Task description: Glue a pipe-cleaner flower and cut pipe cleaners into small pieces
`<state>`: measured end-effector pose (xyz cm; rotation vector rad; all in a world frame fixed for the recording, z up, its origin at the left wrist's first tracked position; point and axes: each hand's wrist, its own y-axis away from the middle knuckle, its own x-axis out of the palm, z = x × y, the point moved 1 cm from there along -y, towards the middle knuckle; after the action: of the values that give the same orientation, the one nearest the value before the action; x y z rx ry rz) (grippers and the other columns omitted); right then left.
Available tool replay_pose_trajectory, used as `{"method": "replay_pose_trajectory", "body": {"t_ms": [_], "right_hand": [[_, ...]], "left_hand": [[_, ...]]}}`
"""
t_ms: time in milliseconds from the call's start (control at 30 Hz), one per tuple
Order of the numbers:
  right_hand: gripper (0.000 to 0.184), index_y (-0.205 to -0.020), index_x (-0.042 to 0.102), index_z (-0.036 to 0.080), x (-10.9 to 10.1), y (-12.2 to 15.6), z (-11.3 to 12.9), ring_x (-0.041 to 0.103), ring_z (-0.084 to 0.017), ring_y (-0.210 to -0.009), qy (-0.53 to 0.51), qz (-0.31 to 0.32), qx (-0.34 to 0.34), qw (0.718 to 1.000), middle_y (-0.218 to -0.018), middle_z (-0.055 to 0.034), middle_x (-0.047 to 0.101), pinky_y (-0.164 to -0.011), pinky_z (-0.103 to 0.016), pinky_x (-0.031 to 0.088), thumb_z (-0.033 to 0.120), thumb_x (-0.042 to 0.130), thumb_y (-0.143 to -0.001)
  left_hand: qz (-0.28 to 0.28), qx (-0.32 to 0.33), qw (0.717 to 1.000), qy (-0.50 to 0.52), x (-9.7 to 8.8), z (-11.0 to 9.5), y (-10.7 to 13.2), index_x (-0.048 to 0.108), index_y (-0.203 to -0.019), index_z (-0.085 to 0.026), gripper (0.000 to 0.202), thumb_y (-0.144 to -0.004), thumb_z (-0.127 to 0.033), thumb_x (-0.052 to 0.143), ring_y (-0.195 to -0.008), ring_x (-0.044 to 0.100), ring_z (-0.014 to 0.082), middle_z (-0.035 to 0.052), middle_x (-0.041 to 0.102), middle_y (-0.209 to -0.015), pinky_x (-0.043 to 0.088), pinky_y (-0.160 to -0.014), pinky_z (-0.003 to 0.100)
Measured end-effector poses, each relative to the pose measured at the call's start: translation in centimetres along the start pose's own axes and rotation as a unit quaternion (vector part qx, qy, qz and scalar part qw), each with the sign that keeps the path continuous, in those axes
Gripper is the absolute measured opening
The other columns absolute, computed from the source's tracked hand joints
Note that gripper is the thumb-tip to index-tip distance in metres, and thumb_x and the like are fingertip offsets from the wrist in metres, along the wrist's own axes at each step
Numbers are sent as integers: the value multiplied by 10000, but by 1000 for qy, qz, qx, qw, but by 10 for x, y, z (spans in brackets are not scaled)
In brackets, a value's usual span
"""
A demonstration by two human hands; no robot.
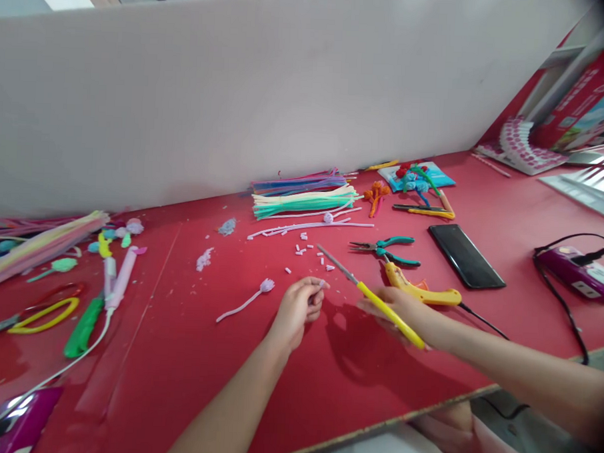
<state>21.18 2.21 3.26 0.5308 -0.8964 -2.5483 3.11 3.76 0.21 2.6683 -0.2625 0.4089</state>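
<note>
My left hand [299, 306] is closed in a pinch on a small pale lilac fuzzy piece [322, 283] just above the red table [186, 355]. My right hand [403, 312] grips yellow-handled scissors [378, 304], whose grey blades point up-left toward the left hand's fingertips. A lilac pipe-cleaner stem with a curled head [246, 300] lies left of the left hand. Small cut lilac bits [305, 250] are scattered behind the hands.
Bundles of pipe cleaners [303, 198] lie by the white partition [268, 91]. Teal pliers [388, 249], a yellow glue gun [422, 290], a black phone [465, 255] and a purple device with cable [577, 270] sit right. More pipe cleaners, a green tool [83, 327] and yellow scissors [42, 314] lie left.
</note>
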Motion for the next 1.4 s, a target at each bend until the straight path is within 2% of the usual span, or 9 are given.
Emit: {"method": "replay_pose_trajectory", "body": {"t_ms": [133, 300, 433, 600, 800, 900, 967, 1067, 1400], "right_hand": [[166, -707, 477, 169, -2, -5, 18, 374, -59, -320, 40, -28, -142, 989, -387, 88, 361, -332, -175, 253, 332, 496, -680], [129, -698, 461, 169, 13, -9, 27, 364, -46, -311, 17, -2, -191, 981, -370, 99, 364, -336, -162, 243, 298, 453, -701], [84, -683, 437, 170, 14, -6, 32, 360, -38, -309, 30, -25, -203, 978, -358, 104, 367, -355, -160, 241, 248, 422, -711], [97, -684, 433, 171, 9, -6, 34, 355, -43, -323, 45, -34, -216, 975, -357, 103, 352, -376, -169, 250, 258, 426, -726], [302, -649, 405, 185, -3, -5, 21, 340, -55, -389, 146, -82, -208, 964, -448, 84, 330, -418, -195, 268, 468, 406, -756], [354, -646, 449, 185, -10, 5, 12, 431, -89, -511, 250, -70, -197, 945, -561, 37, 451, -539, -231, 343, 524, 416, -741], [342, -741, 503, 193, -10, 12, 7, 490, -124, -612, 285, -43, -201, 936, -678, -3, 532, -631, -262, 359, 522, 407, -753], [368, -820, 535, 194, -5, 18, 0, 522, -156, -667, 284, -14, -178, 942, -731, -34, 570, -646, -269, 363, 530, 398, -756], [408, -762, 566, 167, 6, 20, -4, 486, -128, -589, 205, 6, -169, 964, -648, -8, 556, -568, -224, 360, 550, 431, -725]], "left_hand": [[68, -26, 997, 31, 7, -3, 12, 461, -878, -179, 179, -701, -212, 460, -367, 191, 27, -67, 356, -511, 110, -364, 162], [81, -34, 996, 18, 14, -6, 21, 441, -937, -196, 221, -716, -204, 452, -379, 208, 35, -65, 377, -512, 124, -375, 168], [97, -33, 995, -16, 15, -9, 24, 471, -857, -181, 144, -744, -269, 456, -375, 218, 31, -54, 397, -522, 116, -372, 173], [97, -24, 994, -53, 16, -8, 26, 491, -754, -162, 165, -737, -325, 496, -368, 194, 17, -61, 370, -507, 100, -370, 173], [33, 17, 999, -9, 5, -12, 19, 470, -704, -160, 159, -723, -311, 516, -351, 195, 8, -62, 390, -509, 104, -352, 164], [-10, 47, 999, 20, -4, -15, 16, 475, -725, -169, 152, -709, -309, 531, -346, 203, 12, -70, 372, -495, 101, -339, 155], [-33, 60, 997, 37, -7, -16, 13, 470, -709, -169, 153, -697, -305, 540, -345, 206, 12, -72, 362, -488, 96, -333, 150], [-45, 71, 995, 52, -5, -16, 11, 467, -695, -169, 142, -694, -293, 535, -337, 194, 11, -76, 350, -477, 91, -324, 150], [-58, 82, 995, 17, -2, -17, 13, 478, -678, -168, 99, -690, -259, 517, -346, 196, 21, -75, 331, -452, 103, -332, 154]]}}
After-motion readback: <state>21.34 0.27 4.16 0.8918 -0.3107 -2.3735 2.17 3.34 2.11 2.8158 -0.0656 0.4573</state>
